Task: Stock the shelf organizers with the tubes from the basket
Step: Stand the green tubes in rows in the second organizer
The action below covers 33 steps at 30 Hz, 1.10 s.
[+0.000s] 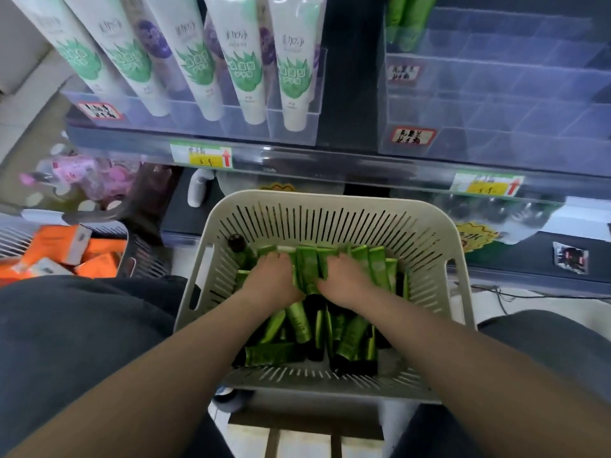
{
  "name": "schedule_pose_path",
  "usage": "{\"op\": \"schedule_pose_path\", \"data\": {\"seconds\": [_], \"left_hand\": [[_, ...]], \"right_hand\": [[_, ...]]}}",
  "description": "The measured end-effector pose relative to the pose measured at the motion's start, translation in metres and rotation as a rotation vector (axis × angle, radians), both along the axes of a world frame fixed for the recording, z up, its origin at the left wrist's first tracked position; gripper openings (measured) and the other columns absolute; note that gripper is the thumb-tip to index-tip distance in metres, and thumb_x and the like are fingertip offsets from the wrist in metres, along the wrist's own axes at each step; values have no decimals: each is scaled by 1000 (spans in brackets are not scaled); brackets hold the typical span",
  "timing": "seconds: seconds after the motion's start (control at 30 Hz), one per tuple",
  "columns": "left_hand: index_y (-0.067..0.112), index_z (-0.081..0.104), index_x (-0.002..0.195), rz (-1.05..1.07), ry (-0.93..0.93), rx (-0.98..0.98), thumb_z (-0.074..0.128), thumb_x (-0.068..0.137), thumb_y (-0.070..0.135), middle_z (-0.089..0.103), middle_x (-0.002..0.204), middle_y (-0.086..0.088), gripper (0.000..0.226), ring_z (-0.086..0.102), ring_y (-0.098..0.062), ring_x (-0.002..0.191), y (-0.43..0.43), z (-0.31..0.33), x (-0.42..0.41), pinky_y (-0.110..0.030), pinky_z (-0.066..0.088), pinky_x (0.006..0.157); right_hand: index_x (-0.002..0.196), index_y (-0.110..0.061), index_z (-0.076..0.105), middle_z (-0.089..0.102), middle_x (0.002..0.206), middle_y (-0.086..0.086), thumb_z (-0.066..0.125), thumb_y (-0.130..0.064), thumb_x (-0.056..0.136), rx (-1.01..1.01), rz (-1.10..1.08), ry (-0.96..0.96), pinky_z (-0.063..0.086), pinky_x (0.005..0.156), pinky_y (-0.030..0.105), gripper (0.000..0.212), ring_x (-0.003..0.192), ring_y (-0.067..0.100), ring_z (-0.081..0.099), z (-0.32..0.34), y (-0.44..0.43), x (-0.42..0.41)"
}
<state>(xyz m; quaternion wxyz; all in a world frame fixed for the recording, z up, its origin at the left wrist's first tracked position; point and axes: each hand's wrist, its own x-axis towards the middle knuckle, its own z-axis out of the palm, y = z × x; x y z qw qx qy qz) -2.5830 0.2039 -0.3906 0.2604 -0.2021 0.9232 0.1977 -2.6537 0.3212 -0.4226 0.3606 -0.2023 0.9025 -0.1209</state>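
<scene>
A pale slotted basket (459, 279) sits between my knees, filled with several green tubes with black caps. Both hands are down inside it. My left hand (272, 280) lies over a row of green tubes (309, 269) at the far side, fingers curled down around some of them. My right hand (345, 279) grips the same row from the right. More loose tubes (299, 325) lie nearer me. A clear shelf organizer (496, 94) with mostly empty compartments stands at the upper right, with a few green tubes (405, 18) at its top left corner.
A clear organizer (198, 110) at the upper left holds tall white-and-green tubes. Price tags (201, 155) run along the shelf edge. A dark basket (142, 256) with orange boxes sits at the left. My dark-trousered legs flank the pale basket.
</scene>
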Motion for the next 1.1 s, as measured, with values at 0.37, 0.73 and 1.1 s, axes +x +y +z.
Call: {"op": "schedule_pose_path", "data": {"seconds": [0.37,0.73,1.1], "left_hand": [[10,61,112,-86,-120,4,72,79,24,63,113,-11,38,59,-25,104,-12,-26,-22,-32,50,86],[8,58,118,-31,-172,80,71,82,24,60,116,-11,41,58,-25,107,-13,-30,-26,-31,48,84],[9,59,95,41,-87,196,68,84,24,62,100,-8,21,59,-22,96,-14,-17,-17,-28,44,72]], "right_hand": [[66,-15,48,54,83,5,43,-7,93,107,-49,-36,44,61,26,29,75,18,54,-28,-47,-15],[101,-10,63,63,100,9,52,-18,92,92,-194,-161,42,56,24,17,78,21,57,-42,-62,-29],[105,-4,65,66,101,13,68,-15,79,-114,-322,-228,49,70,26,28,90,25,62,-21,-33,-34]]}}
